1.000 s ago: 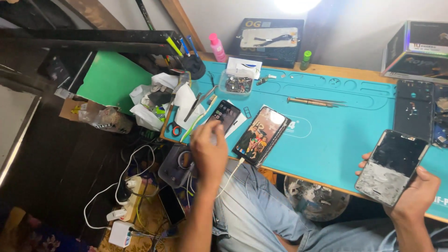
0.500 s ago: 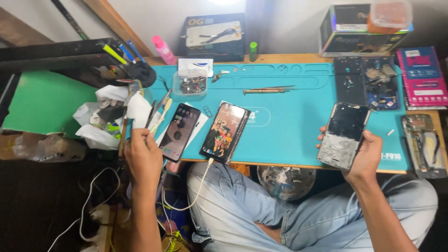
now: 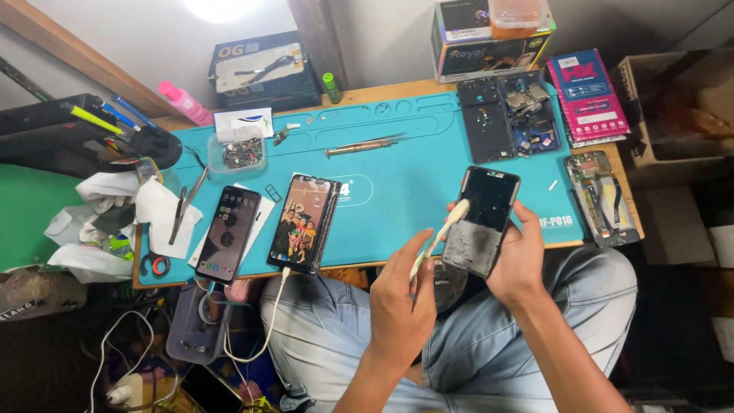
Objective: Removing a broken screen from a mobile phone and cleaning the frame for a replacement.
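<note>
black phone panel (image 3: 483, 220) held over my lap, at the near edge of the teal mat (image 3: 397, 176).

my right hand (image 3: 520, 260) grips the panel from below; my left hand (image 3: 401, 302) pinches a pale brush (image 3: 437, 237), its tip touching the panel. farther out i see a pink-and-blue flat packet (image 3: 587, 95) at the mat's right corner, a printed carton (image 3: 489, 42) behind the opened phones, a dark box (image 3: 264, 73) at back left, and a pink bottle (image 3: 186, 103) beside it.
</note>
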